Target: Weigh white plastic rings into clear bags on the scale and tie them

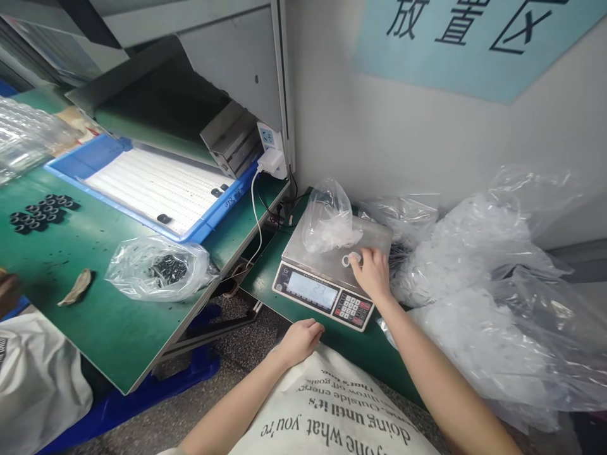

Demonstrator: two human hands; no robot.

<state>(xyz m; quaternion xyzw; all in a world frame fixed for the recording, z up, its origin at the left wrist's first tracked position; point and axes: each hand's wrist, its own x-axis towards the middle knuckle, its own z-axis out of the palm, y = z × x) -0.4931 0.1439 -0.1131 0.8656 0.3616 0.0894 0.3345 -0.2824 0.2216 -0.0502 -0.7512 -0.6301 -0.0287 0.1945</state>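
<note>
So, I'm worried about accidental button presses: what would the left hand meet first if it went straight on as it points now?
Probably the flat silver-and-white electronic scale, at its front edge near the black keypad; depth is unclear, so the left hand might pass above it.

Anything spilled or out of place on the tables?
Yes, slightly: on the green table at left, dark crumbs are scattered outside the bag of black bits, like spilled debris, and a crumpled beige scrap lies loose. Nothing stands out around the right hand or scale.
</note>
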